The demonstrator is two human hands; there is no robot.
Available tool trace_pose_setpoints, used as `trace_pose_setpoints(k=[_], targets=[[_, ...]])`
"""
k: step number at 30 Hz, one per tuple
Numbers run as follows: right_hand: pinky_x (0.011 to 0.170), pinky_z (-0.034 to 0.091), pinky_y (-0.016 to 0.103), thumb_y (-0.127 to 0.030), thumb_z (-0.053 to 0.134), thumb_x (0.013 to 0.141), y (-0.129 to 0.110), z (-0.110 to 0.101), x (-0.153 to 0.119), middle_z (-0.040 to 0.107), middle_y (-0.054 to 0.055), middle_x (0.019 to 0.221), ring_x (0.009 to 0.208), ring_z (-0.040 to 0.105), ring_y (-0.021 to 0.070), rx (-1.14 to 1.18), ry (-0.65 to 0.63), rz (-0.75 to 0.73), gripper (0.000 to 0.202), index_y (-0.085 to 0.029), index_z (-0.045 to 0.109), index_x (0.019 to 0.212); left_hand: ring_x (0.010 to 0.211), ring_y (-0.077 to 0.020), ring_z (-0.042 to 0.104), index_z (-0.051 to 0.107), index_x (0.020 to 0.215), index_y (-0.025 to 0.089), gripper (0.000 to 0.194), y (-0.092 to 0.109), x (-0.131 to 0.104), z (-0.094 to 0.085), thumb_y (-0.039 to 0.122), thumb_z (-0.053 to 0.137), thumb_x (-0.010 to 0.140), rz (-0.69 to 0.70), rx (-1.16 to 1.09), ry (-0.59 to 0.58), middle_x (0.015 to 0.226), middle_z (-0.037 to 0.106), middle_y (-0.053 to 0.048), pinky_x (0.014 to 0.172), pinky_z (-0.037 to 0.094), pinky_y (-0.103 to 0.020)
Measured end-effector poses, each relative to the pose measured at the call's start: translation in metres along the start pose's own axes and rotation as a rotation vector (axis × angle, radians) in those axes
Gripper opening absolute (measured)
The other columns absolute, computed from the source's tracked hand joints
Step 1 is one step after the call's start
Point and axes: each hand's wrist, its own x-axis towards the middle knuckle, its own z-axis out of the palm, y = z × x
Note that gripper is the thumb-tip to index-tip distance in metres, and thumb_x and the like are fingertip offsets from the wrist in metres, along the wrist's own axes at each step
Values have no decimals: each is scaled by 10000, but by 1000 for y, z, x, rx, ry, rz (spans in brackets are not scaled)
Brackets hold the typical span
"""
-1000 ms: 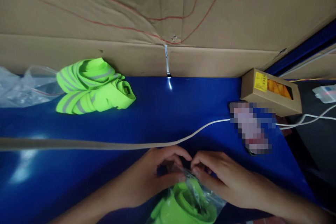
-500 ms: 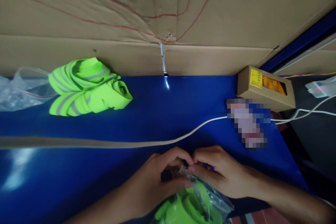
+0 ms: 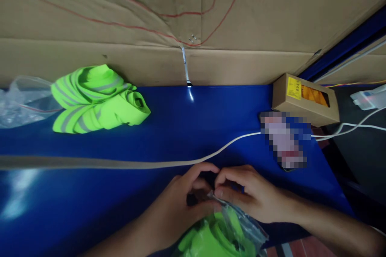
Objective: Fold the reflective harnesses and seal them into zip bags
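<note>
A clear plastic bag with bright green fabric inside is at the bottom of the view, its lower part cut off. My right hand pinches the bag's upper edge between thumb and fingers. My left hand grips the same edge from the left, thumb against the plastic, while its index finger arches above. A corner of the bag pokes up between the two hands, whose fingertips are close together.
On the blue table lie rolled green bands with grey stripes and another plastic bag at left. A white cable crosses to a pixelated phone-like object. Behind it stands a cardboard box. A brown cardboard wall closes the back.
My left index finger has risen off the bag's edge and a small gap now shows between it and my right hand. My right fingertips have shifted slightly left. The bag stays in place.
</note>
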Motion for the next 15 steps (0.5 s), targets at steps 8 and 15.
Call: trace_pose_setpoints(k=[8,15], targets=[[614,436,197,-319,622,964,-3,-2,-1,694,-13,798,688,598,98,70,-6,105,163,-180,685,908,672,-131,542,692,756,181,314,-12,-2,0,485,730,827,-4,82,138,688,661,22,623,373,-258],[644,448,200,-320,717,898,-1,-4,-3,672,-29,778,689,586,94,11,-44,78,135,-188,688,894,747,-162,607,671,720,171,353,-13,-4,-4,499,714,842,41,31,145,741,698,-21,665,393,-270]])
